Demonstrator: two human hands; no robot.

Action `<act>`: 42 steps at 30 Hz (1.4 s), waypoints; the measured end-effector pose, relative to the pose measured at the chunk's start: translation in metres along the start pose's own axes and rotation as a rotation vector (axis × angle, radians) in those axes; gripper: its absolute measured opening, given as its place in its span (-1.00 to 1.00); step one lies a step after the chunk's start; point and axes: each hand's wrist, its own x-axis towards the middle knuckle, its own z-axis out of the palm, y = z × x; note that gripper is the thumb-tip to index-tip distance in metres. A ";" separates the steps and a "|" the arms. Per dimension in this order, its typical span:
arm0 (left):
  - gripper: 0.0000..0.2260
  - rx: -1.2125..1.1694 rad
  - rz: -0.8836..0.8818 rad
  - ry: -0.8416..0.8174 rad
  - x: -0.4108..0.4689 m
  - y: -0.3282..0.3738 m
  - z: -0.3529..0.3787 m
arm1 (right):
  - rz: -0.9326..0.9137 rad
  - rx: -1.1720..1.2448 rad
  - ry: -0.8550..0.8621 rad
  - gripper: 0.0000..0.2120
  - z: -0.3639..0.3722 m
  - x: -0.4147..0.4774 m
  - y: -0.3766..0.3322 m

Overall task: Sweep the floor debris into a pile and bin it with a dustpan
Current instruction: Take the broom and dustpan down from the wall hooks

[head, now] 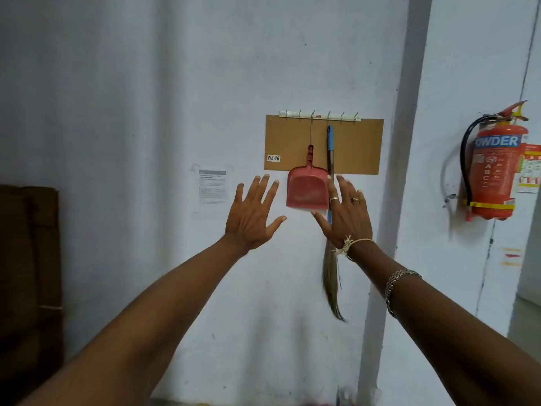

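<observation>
I held both arms out toward the white wall [146,112]; my left hand [251,218] was open, the fingers spread wide and the back turned to me, and it held nothing; my right hand [345,212] was spread in the same way, with rings on two fingers and a thread tied at the wrist. The red dustpan [307,190] hung between my two hands, nearer to the right one, on a thin cord from the hook rail [319,115] above my fingertips; the broom [330,142] hung just beside it, partly hidden behind my right hand; its blue handle end showed above my fingers and its bristles below my wrist; whether my fingers touched it, I could not tell. Behind both tools was a brown board [357,145] with the label WS-26 [273,158], above my left hand; a paper notice [212,187] was to the left of my left hand; a red fire extinguisher [497,171] hung well to the right of my right hand.
</observation>
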 end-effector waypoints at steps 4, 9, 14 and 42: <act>-0.27 0.032 0.081 -0.047 0.030 0.007 0.061 | 0.000 0.076 -0.033 -0.21 0.063 0.027 0.022; -0.28 0.068 0.153 -0.074 0.101 0.017 0.146 | 0.031 0.123 -0.012 -0.23 0.148 0.075 0.069; -0.28 0.098 0.159 -0.071 0.162 0.036 0.191 | -0.005 0.080 0.007 -0.26 0.193 0.125 0.126; -0.28 0.224 0.266 0.376 0.484 -0.048 0.478 | -0.136 -0.073 0.125 -0.27 0.409 0.415 0.263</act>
